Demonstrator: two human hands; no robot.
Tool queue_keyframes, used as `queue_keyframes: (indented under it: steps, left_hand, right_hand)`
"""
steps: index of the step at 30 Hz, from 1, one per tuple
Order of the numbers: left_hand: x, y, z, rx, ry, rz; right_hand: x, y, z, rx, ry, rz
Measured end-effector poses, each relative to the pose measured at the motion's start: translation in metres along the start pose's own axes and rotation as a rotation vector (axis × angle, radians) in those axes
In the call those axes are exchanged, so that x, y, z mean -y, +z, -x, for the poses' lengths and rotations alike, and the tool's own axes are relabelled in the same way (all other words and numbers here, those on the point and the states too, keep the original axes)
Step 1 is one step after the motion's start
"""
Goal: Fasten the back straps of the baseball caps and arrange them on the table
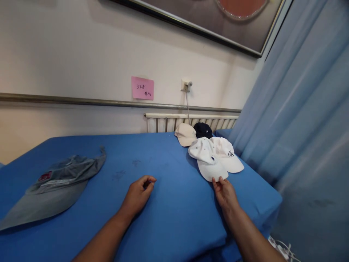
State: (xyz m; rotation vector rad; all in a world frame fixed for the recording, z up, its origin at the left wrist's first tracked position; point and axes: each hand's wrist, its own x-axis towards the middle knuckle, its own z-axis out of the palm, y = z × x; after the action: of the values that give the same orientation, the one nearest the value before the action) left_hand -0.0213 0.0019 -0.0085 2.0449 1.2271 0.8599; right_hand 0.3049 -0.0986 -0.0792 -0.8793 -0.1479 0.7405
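My right hand pinches the front edge of the brim of a white baseball cap that has a small dark horse-rider logo. Another white cap, marked with dark letters, sits partly behind it and to its right. Farther back are a cream cap and a navy cap, close together. My left hand hovers low over or rests on the blue cover, fingers curled in, with nothing visible in them. To its left lies a large grey cap with a red patch and a strap trailing at the back.
A blue sheet covers the bed or table. Behind it are a radiator, a metal rail, a pink note and a plugged socket. A blue curtain hangs at right; white cables lie below.
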Motion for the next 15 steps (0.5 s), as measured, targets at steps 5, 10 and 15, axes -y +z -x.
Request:
queue_keyframes:
  steps: [5, 10, 15]
  left_hand:
    - [0.000, -0.001, 0.001, 0.069, -0.055, 0.027]
    - [0.005, 0.004, 0.003, 0.143, -0.059, 0.067]
    - [0.012, 0.008, 0.003, 0.202, -0.019, 0.076]
  right_hand:
    - [-0.006, 0.001, -0.004, -0.003, -0.048, 0.088]
    - [-0.011, 0.002, -0.013, -0.008, -0.059, 0.164]
    - [-0.011, 0.005, -0.019, 0.014, -0.097, 0.226]
